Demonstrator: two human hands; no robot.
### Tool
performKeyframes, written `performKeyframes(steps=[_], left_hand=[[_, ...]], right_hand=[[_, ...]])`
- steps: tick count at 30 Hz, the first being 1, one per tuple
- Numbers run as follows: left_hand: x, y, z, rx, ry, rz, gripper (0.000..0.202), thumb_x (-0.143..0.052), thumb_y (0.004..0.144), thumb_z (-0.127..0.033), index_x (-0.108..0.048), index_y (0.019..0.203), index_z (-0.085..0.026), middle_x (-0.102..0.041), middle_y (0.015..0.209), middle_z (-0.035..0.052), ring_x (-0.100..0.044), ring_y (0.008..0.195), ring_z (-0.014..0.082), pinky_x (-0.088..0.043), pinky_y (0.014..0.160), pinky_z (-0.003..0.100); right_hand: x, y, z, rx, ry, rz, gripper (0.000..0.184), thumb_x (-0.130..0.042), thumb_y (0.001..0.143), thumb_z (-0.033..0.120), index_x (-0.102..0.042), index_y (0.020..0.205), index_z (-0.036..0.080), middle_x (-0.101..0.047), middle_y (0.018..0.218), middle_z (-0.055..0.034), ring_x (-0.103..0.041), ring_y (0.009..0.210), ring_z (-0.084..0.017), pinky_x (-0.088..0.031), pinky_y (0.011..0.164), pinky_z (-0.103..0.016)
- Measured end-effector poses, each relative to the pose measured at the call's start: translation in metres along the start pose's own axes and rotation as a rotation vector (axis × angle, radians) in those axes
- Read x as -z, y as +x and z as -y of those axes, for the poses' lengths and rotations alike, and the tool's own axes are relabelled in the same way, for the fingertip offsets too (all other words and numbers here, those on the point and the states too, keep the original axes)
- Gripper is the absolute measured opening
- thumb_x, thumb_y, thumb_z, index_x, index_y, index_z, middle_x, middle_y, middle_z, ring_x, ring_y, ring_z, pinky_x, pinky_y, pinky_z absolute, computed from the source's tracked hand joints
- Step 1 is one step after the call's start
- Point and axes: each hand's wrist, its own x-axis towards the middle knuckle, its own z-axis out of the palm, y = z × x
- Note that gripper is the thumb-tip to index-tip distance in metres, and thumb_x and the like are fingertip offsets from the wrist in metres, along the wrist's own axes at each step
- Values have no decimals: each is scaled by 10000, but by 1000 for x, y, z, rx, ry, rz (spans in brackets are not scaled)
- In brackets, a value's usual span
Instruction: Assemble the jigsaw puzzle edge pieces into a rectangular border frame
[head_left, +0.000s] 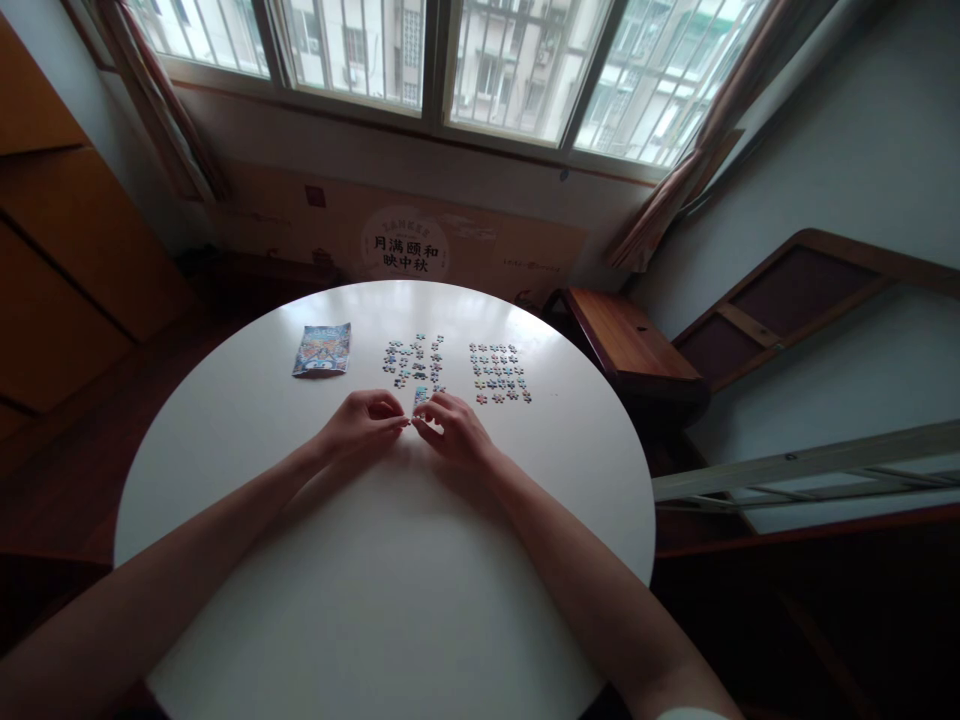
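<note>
My left hand (369, 418) and my right hand (454, 430) meet over the white round table, thumbs and fingertips almost touching. Between them lies a small joined section of jigsaw puzzle (420, 396), bluish-green, partly covered by my right fingers. The left thumb and index finger are pinched at its lower left edge, on what looks like a tiny puzzle piece. My right thumb and fingers are closed at the section's lower end. Just beyond my hands is a loose cluster of puzzle pieces (403, 350). Further right, more puzzle pieces (498, 372) are laid out in rough rows.
A colourful printed packet (322, 351) lies on the table (375, 600) at the left. Past the table's right edge stands a wooden stool or bench (626, 335). Barred windows (517, 70) and a beige printed panel (480, 235) are behind the table.
</note>
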Motion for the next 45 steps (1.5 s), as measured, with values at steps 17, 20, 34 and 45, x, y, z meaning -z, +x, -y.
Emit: performKeyframes(steps=[17, 20, 34, 45], left_hand=[[-5, -2, 4, -24, -67, -34, 313, -748, 727, -421, -631, 755, -133, -716, 692, 57, -697, 665, 179, -561, 598, 269], [-5, -3, 2, -10, -71, -37, 334, -755, 716, -438, -621, 759, -134, -697, 661, 45, -686, 622, 176, -554, 557, 268], [-5, 0, 13, -135, 211, -70, 264, -678, 780, -414, -692, 823, -154, -697, 777, 33, -601, 635, 122, -478, 554, 226], [-2, -1, 17, -288, 520, -37, 150, -676, 784, -337, -713, 790, -192, -624, 732, 30, -558, 694, 141, -452, 633, 245]], right_hand=[[0, -1, 2, -30, -20, 27, 178, -511, 945, 287, -641, 890, 180, -598, 828, -39, -514, 734, -132, -389, 719, -287], [2, -1, 3, -22, -39, 42, 162, -508, 945, 281, -634, 910, 185, -604, 855, -46, -516, 755, -140, -386, 731, -294], [10, 2, 2, -14, -74, 101, 147, -540, 914, 212, -651, 829, 166, -619, 799, -42, -516, 727, -134, -356, 693, -270], [18, 0, -2, -95, 83, 239, 73, -648, 833, 189, -684, 772, 175, -590, 734, 4, -488, 649, -89, -343, 617, -209]])
